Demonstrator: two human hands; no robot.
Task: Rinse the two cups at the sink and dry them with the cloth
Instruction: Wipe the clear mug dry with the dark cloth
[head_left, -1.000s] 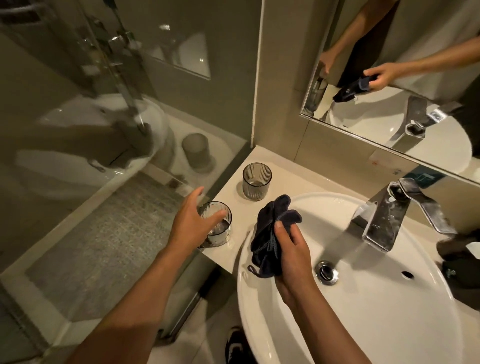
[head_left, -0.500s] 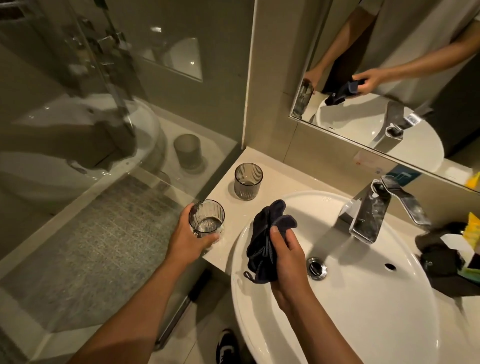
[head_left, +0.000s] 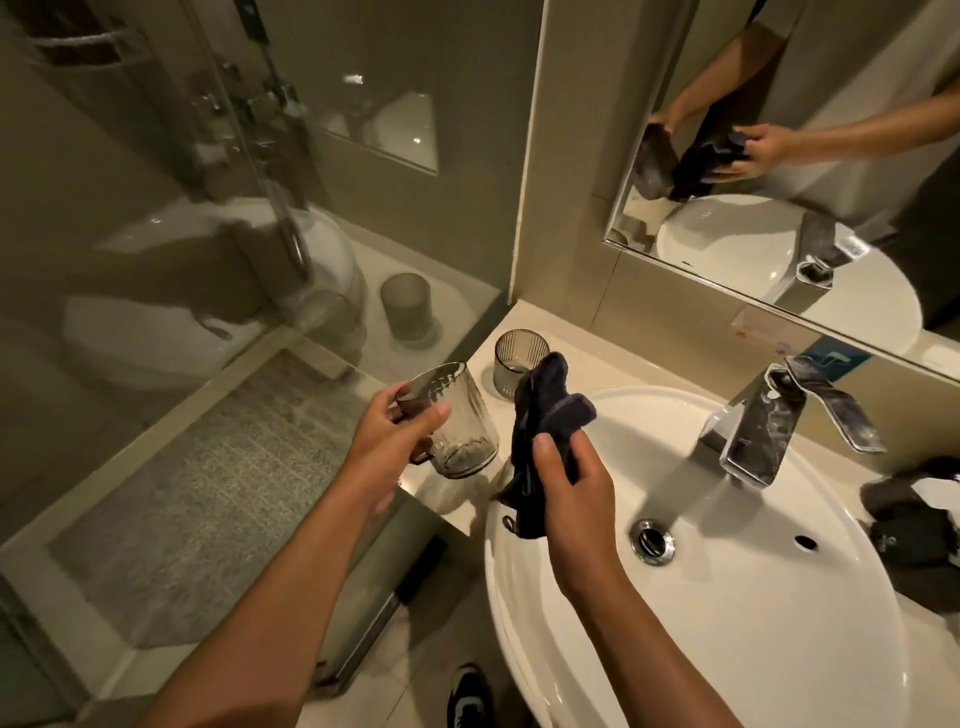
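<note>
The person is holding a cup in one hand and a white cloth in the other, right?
Almost. The head view shows the cloth is dark, not white. The right hand grips it over the sink, and the left hand holds a clear cup.

chrome faucet (head_left: 753, 431); wall mirror (head_left: 810, 104), glass shower door (head_left: 156, 208), dark shoe (head_left: 470, 696)
</note>
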